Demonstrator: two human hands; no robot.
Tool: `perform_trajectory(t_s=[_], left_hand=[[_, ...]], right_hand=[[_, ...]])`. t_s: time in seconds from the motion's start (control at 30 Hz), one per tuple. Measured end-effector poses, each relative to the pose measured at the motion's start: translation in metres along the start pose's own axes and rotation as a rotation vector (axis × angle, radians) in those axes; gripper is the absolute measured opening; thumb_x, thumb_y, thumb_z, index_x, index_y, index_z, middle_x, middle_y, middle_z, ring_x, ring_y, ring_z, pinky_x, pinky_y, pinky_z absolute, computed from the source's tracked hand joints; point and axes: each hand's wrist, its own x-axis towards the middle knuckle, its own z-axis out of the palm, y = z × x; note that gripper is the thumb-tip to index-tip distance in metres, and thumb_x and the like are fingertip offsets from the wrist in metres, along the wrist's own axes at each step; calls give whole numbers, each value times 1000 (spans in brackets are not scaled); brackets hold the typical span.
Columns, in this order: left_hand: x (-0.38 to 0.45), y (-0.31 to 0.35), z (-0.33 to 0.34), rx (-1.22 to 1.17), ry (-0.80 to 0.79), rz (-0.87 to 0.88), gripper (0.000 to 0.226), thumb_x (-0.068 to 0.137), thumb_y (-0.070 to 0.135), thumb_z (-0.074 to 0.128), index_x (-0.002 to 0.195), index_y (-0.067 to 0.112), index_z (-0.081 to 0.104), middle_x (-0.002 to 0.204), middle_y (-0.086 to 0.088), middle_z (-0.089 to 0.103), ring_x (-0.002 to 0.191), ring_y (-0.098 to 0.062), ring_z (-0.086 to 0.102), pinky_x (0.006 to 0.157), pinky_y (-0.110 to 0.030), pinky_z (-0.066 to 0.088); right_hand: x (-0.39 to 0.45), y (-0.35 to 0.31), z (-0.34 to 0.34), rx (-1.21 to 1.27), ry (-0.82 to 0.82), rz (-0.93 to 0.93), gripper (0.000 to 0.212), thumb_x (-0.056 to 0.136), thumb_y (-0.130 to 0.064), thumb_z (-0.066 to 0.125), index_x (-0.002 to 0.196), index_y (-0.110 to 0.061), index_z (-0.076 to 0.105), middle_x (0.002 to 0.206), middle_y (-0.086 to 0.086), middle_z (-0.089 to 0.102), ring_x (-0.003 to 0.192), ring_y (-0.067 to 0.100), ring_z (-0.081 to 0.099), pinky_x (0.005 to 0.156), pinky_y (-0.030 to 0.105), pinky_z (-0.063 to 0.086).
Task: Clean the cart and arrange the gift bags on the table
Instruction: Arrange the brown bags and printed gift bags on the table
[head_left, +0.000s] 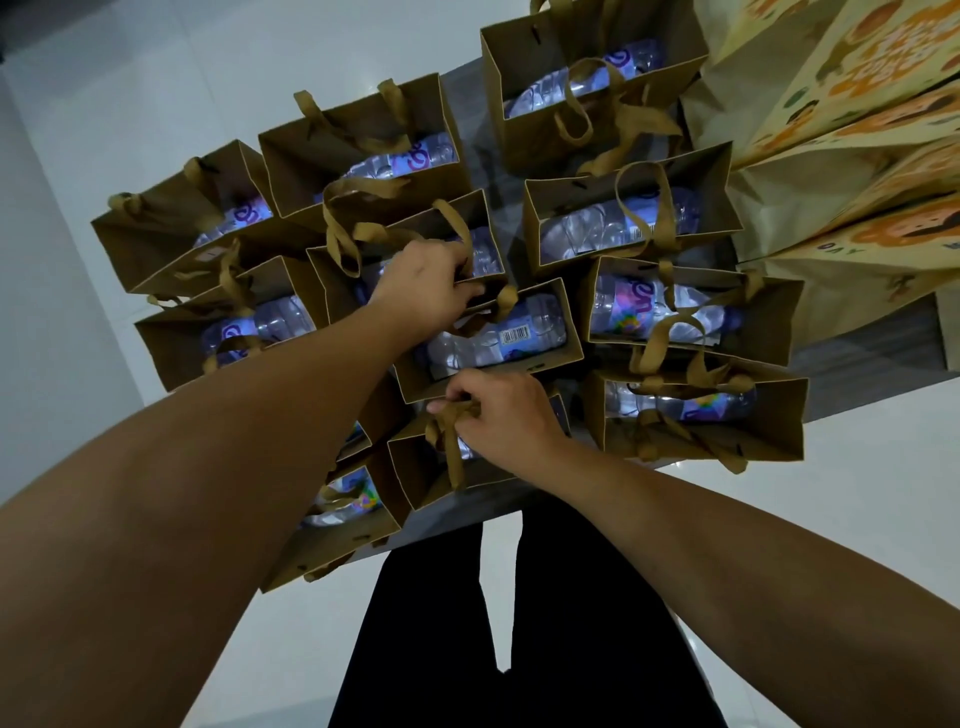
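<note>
Left hand (423, 283) outstretched, fingers gripping centre gift bag (488, 340) rim, right hand (501, 410) fingers pinching ribbon handle (448, 431)

Two bare forearms enter from the lower corners of the frame, with no sleeve visible on either one. The left hand (426, 283) and the right hand (501, 410) show no ring, watch or glove on the parts in view. At the bottom centre of the frame stand two legs in plain black trousers (524, 623), loose and unmarked, with a narrow pale gap showing between them. The feet lie beyond the lower edge of the frame and cannot be seen.
</note>
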Motion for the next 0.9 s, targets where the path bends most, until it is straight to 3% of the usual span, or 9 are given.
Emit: perform_trajectory(t_s=[0.07,0.13,0.33,0.5,0.57,0.63,0.73,0.8,0.9], left_hand=[[-1,-6,1,129,22,-54,15,94,26,65,107,18,63,97,-6,63,89,-25,62,75,-39,52],[-2,-12,2,169,37,-151,30,90,19,66,120,15,62,109,-10,64,97,-29,63,82,-43,56],[-8,-5,-1,294,88,-161,44,86,13,73,127,11,56,123,-14,57,113,-32,56,93,-44,52],[-26,-5,-17,419,54,-99,48,86,18,74,129,12,53,122,-12,56,110,-30,56,88,-42,53],[-35,-8,-24,390,47,-93,36,90,18,69,123,12,57,113,-10,58,99,-27,57,79,-39,53],[-44,-11,-29,297,54,-126,15,94,15,62,108,15,62,101,-7,59,86,-22,57,69,-34,50],[-58,-1,-37,-161,75,-329,6,96,15,61,94,21,61,95,-5,64,80,-14,59,58,-22,44],[-66,15,-45,-429,66,-423,8,94,12,61,91,18,65,94,-3,65,85,-14,62,64,-26,52],[-77,31,-71,-510,116,-411,20,91,6,51,84,12,69,89,-10,67,90,-26,63,77,-38,54]], right_hand=[[-1,0,-2,1,3,1,23,91,-42,71,91,-18,71,76,-4,69,73,12,62,69,30,50],[-2,0,-5,0,-1,4,23,92,-41,70,93,-18,71,78,-3,69,75,13,62,70,31,49],[-10,3,-9,-21,10,-3,22,91,-40,71,90,-18,69,76,-3,68,73,14,61,70,34,51],[-16,-3,-14,-83,-23,51,22,92,-42,69,86,-21,66,76,-5,67,76,16,62,72,36,52],[-18,-8,-18,-140,-64,69,28,93,-47,66,83,-21,65,75,-4,65,75,17,61,72,37,52],[-21,-18,-24,-201,-143,83,38,95,-54,60,81,-19,63,75,-2,64,76,18,60,73,35,50],[-26,-36,-27,-234,-274,106,45,96,-57,56,74,-18,64,73,1,64,77,18,61,75,36,52],[-28,-47,-30,-250,-360,131,44,95,-53,59,74,-16,68,73,3,65,76,20,62,76,39,54],[-38,-64,-38,-305,-491,128,30,94,-39,64,80,-14,70,80,7,68,82,22,64,79,39,55]])
